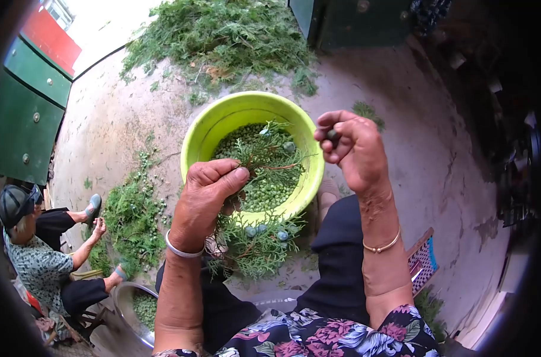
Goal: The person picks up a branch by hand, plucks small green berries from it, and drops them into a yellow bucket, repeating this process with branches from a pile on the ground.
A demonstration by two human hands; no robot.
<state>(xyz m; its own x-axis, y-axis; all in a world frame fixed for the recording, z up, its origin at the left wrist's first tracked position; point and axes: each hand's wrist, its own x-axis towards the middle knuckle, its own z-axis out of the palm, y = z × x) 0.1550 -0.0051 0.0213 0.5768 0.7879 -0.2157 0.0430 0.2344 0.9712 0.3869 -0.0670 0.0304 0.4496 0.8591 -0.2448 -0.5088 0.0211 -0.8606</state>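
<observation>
My left hand [211,187] pinches a leafy conifer sprig [264,157] between thumb and fingers. The sprig bears a few bluish-green cones and hangs over a yellow-green plastic bucket [193,128]. Many small green cones [261,193] fill the lower part of that bucket. More conifer greenery [252,253] with bluish cones lies below my left hand, in front of my lap. At the bucket's right rim, my right hand [357,149] is raised with curled fingers around a small dark round cone [332,135].
A big heap of cut conifer branches [217,38] covers the floor behind the bucket. Another pile [130,226] lies left, beside a seated person [44,262]. A metal basin [126,297] of green cones stands at lower left, and a patterned seat [423,262] at right.
</observation>
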